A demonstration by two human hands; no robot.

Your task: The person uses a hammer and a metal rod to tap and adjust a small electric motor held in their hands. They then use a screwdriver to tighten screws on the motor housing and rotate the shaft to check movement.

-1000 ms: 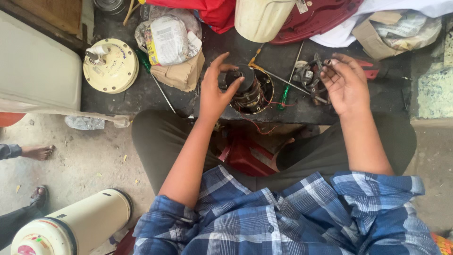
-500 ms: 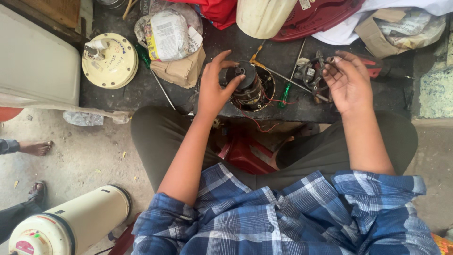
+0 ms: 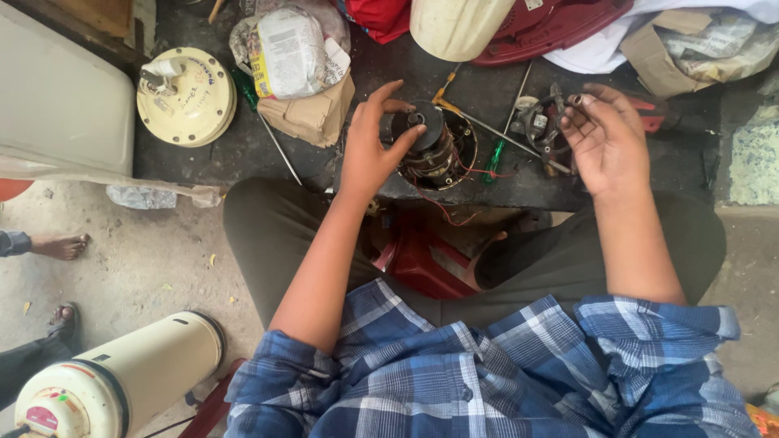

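Motor, dark and copper-wound, sits mid-tabletop, gripped by left hand fingers curled around it. Right hand hovers right, loosely open, perhaps pinching something small. Steadying step; next calls for firm grip.

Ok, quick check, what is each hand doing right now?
Left hand: fingers curled around the dark motor on the bench, gripping it.
Right hand: palm up, fingers bent, pinching something small and dark; what it is cannot be told.
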